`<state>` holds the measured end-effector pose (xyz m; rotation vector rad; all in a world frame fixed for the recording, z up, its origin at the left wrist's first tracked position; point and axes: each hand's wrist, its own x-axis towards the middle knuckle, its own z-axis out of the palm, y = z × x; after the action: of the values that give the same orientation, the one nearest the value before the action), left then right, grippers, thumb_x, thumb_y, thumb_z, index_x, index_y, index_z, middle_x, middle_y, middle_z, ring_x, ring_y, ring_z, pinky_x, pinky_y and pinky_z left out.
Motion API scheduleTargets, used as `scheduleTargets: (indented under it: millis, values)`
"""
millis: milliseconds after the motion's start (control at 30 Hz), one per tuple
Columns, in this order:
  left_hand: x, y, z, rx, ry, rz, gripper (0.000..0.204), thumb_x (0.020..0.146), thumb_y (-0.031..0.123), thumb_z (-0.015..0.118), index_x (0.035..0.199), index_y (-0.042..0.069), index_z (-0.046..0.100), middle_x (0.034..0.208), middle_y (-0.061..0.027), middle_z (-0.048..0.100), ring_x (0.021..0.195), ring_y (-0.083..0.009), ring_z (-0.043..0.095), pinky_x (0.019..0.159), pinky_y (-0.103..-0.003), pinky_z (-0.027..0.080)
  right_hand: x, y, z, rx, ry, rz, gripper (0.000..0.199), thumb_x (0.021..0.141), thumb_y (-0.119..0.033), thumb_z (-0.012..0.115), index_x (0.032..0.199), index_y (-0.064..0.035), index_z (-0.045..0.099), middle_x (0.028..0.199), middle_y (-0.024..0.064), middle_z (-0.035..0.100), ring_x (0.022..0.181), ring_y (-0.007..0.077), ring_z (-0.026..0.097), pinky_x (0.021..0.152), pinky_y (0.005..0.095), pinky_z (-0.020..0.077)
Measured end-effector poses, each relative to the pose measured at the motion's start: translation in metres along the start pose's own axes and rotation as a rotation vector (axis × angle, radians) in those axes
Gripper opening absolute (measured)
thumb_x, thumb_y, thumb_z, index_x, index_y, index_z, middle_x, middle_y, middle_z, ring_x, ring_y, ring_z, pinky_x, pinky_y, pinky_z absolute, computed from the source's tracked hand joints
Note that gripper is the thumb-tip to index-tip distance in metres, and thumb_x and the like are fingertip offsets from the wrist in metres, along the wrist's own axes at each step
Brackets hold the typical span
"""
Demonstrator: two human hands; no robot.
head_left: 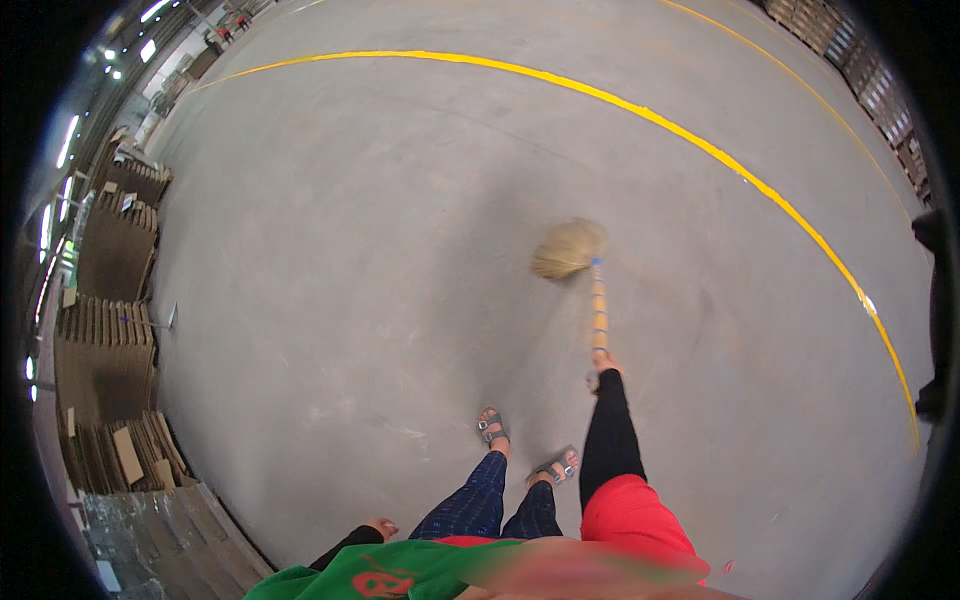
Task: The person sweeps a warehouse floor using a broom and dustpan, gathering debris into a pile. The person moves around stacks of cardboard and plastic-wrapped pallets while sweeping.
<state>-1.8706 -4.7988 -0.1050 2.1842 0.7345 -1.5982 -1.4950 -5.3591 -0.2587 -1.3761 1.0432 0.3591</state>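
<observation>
My right hand (606,364) is wrapped round the handle of a soft grass broom (566,250), out in front of me on a stretched arm in a black sleeve. The broom's handle is banded, with a blue binding near its head. Its tan bristles spread to the left over the grey floor and look blurred. Down by my left side hangs my left hand (382,528), its fingers loose and nothing visible in it. The sleeve and my clothing hide part of that arm. My sandalled feet stand on the floor between the two hands.
Stacks of flat brown cardboard (105,360) line the left side. A thin-handled tool with a flat end (173,316) sticks out beside them. A plastic-wrapped stack (150,535) stands at lower left. A yellow floor line (640,110) curves ahead and right; more stacks (850,60) stand far right.
</observation>
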Motion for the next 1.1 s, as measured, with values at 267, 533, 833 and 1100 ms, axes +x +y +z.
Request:
scheduleTargets:
  millis: [267,533,833,1100]
  values:
    - [0.016,0.129,-0.048,-0.131,0.200,0.411,0.034,0.077,0.028,0.051,0.101,0.003,0.055,0.094,-0.0107,0.059,0.089,-0.0180,0.055,0.080,-0.030,0.041,-0.076,0.084,-0.256,0.318,0.496,0.412,0.033,0.076,-0.034,0.053,0.095,-0.0077,0.046,0.057,0.0118,0.049,0.044,0.0274,0.051,0.035,0.0383,0.0389]
    - [0.016,0.202,-0.061,-0.026,0.243,0.521,0.042,0.075,0.035,0.052,0.102,0.004,0.055,0.095,-0.0134,0.059,0.091,-0.0200,0.055,0.080,-0.031,0.041,-0.194,0.073,-0.368,0.799,0.733,0.535,0.029,0.070,-0.010,0.060,0.096,-0.0112,0.047,0.087,0.0110,0.045,0.068,0.0229,0.049,0.044,0.0295,0.0420]
    - [0.031,0.181,-0.030,-0.118,0.213,0.407,0.039,0.073,0.032,0.054,0.100,0.004,0.057,0.096,-0.0133,0.059,0.092,-0.0226,0.055,0.081,-0.031,0.041,-0.359,0.086,-0.240,-0.122,0.194,-0.029,0.042,0.056,-0.009,0.065,0.095,0.0008,0.053,0.064,0.0110,0.057,0.047,0.0187,0.056,0.043,0.0326,0.0482]
    - [0.041,0.164,-0.026,-0.363,0.244,0.257,0.037,0.075,0.027,0.054,0.101,0.001,0.055,0.095,-0.0130,0.059,0.090,-0.0201,0.055,0.080,-0.030,0.041,-0.226,0.044,-0.032,-0.720,-0.363,-0.367,0.051,0.052,-0.031,0.068,0.095,-0.0071,0.055,0.084,0.0157,0.059,0.080,0.0294,0.057,0.071,0.0365,0.0444]
